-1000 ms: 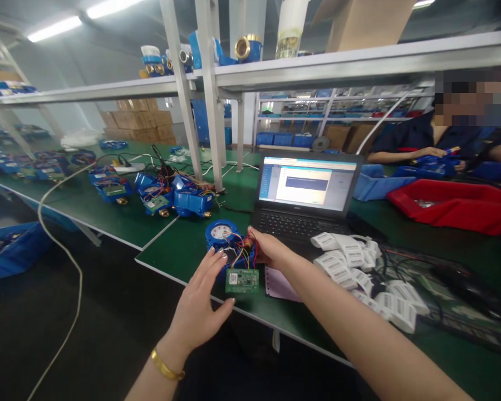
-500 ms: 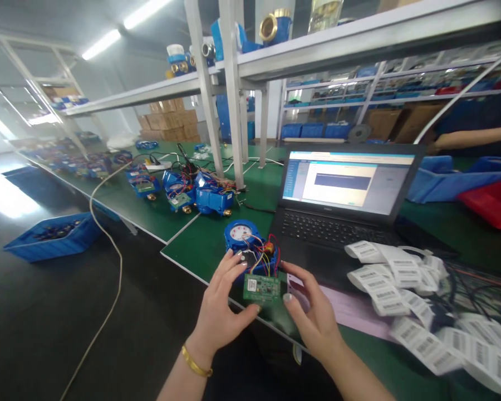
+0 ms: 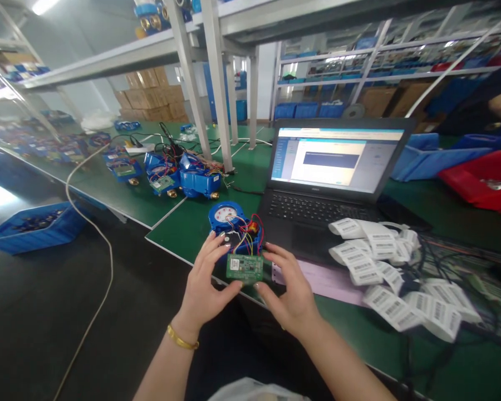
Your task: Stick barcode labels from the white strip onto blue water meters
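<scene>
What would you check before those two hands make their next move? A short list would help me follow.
1. Hands around the board: ok. Left hand and right hand are at opposite sides of the green board.
2. Firm hold: cannot tell. Contact with the board is unclear.
3. Wires secure: cannot tell. They run between board and blue meter, but the joints are too small to judge.
4. Dial uncovered: ok.
5. Laptop on: ok. Its screen is lit.
6. Screen message readable: not ok. Too blurred here.

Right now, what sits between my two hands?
In the head view, a wired green circuit board sits between your left hand and right hand.
</scene>
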Demonstrator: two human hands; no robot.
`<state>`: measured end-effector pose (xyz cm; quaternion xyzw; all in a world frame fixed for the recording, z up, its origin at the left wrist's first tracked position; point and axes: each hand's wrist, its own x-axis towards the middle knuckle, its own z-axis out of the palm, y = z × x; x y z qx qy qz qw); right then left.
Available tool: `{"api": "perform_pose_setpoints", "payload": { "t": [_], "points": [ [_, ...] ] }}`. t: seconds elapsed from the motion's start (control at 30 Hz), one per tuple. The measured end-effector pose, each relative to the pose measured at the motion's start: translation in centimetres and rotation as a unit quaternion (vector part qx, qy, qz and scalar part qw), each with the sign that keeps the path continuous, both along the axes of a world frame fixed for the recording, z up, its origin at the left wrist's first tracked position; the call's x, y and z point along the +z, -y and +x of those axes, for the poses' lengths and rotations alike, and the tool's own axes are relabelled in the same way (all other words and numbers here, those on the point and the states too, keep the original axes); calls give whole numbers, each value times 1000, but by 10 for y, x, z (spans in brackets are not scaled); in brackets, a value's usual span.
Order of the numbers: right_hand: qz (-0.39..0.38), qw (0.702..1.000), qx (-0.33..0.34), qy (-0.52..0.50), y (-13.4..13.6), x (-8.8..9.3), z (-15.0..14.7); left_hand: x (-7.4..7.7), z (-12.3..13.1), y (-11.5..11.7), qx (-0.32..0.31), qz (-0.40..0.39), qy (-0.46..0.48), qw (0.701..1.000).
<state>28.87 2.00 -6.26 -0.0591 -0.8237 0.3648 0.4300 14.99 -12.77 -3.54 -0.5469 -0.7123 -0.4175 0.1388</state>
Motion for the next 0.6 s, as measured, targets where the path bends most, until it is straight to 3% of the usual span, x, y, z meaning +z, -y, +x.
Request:
{"api": "perform_pose_setpoints", "payload": {
  "t": [0.6],
  "points": [
    [35,999,-11,10,-1,-3,0,-1,4,-4,-1,14,5,1000]
  ]
}}
